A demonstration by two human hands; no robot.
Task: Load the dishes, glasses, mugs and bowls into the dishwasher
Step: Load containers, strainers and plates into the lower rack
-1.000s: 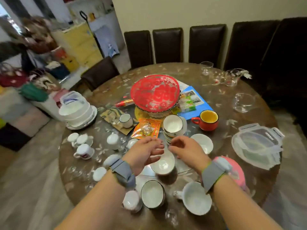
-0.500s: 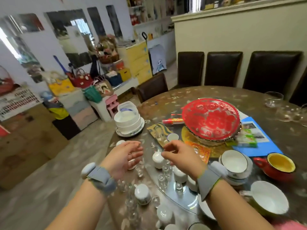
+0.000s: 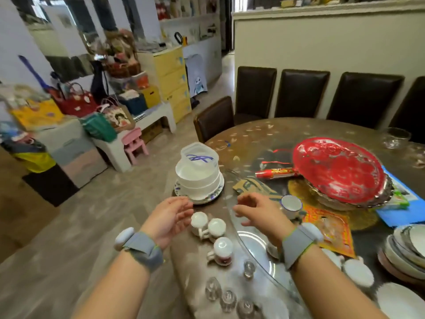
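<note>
Hands: both are empty, fingers spread and slightly curled, palms turned toward each other, hovering over the near-left edge of the round brown marble-patterned bench. The left hand sits just left of two small white upturned ceramic cups; the right hand sits to their right, over the rim of the clear glass turntable. Neither grip touches any dish. Target relation: the stack of white bowls on a blue-patterned plate, topped by a translucent plastic container with blue markings, stands directly ahead of and between the two hands, near but apart from the fingertips. Its axis is vertical, so a two-sided lift at the plate rim appears suitable, and both hands are about equally near. A third white cup with a dark red base lies on its side nearer the body, with small clear glass cups in a row below it. Further stacked plates rest at the right edge. A red patterned round dish occupies the turntable centre. The dishwasher is not in view. Writing: the blue strokes on the container and the print on the red tube are not legible; no brand can be read.
</note>
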